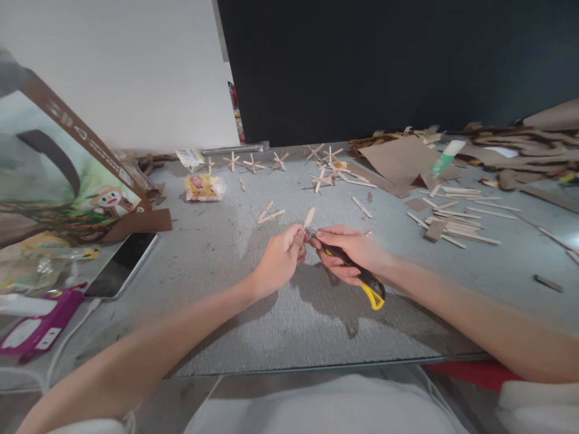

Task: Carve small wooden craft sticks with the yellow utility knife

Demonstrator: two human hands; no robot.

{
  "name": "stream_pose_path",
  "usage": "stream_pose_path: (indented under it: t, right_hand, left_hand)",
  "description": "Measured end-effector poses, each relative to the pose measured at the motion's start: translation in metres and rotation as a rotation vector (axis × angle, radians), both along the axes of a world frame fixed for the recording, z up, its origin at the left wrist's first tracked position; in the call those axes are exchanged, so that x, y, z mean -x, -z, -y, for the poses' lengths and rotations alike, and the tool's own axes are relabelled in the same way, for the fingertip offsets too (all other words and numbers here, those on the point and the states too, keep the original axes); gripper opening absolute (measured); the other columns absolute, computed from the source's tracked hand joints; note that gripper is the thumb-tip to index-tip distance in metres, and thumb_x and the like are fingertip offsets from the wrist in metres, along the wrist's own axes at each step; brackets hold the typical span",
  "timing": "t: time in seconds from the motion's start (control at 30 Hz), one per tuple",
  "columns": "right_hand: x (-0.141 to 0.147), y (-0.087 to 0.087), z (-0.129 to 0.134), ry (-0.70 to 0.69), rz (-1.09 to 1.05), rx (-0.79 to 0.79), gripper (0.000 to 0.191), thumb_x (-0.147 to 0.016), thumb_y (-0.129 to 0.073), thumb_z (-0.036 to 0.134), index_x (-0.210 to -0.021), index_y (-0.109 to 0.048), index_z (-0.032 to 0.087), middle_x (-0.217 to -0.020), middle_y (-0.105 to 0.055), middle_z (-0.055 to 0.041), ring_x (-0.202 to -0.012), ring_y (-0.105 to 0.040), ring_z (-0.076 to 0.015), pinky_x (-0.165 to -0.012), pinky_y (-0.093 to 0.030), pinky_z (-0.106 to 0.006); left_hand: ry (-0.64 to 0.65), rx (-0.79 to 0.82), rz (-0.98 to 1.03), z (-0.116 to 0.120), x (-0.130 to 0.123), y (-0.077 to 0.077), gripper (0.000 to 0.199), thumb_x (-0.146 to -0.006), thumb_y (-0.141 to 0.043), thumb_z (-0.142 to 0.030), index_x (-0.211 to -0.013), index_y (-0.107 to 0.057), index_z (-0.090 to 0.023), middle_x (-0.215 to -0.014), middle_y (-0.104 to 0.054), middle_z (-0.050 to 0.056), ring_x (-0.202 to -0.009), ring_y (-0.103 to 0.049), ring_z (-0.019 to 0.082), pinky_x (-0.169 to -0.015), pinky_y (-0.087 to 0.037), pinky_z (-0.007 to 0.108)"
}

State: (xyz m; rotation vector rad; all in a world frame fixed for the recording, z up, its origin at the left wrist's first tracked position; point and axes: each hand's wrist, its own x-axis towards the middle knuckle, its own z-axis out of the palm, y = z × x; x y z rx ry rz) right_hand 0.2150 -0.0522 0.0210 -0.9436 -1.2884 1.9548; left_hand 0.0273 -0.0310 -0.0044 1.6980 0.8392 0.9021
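My left hand (281, 256) is closed around a short wooden stick (309, 217), whose pale end sticks up past the fingers. In my right hand (346, 250) is a black and yellow utility knife (371, 282), its metal tip against the stick close to the left fingertips. The two hands nearly touch above the grey table. Beyond them, two or three loose stick pieces (271, 216) lie to the left, and one stick (362, 207) lies to the right. Several star-shaped stick figures (252, 163) stand or lie further back.
A pile of sticks (461, 223), cardboard (393, 160) and a green-and-white glue stick (447, 158) are at the right. At the left are a phone (122, 265), a purple packet (40, 325), a cable and a large printed box (67, 150). A yellow wrapped packet (205, 188) lies behind.
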Motion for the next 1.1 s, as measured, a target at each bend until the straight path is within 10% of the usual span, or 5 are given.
stream_pose_path:
  t: [0.4, 1.1]
  right_hand:
    - [0.0, -0.002, 0.0, -0.026, 0.005, -0.01, 0.025, -0.1, -0.053, 0.047, -0.09, -0.044, 0.026, -0.054, -0.043, 0.011, -0.03, -0.026, -0.0067, -0.027, -0.036, -0.019]
    - [0.003, -0.007, 0.014, 0.106, 0.36, -0.415, 0.031, -0.11, -0.037, 0.042, -0.085, -0.043, 0.024, -0.057, -0.044, 0.0107, -0.033, -0.041, -0.006, -0.034, -0.032, -0.019]
  left_hand:
    - [0.07, 0.046, 0.103, -0.002, -0.002, 0.005, 0.042, -0.107, -0.04, -0.056, -0.085, -0.05, -0.022, -0.059, -0.028, -0.009, -0.049, -0.031, 0.01, -0.048, -0.031, 0.025]
    - [-0.151, -0.324, -0.166, 0.012, 0.0, -0.003, 0.032, -0.112, -0.033, -0.04, -0.086, -0.044, -0.023, -0.061, -0.051, -0.006, -0.052, -0.048, 0.01, -0.055, -0.038, 0.024]
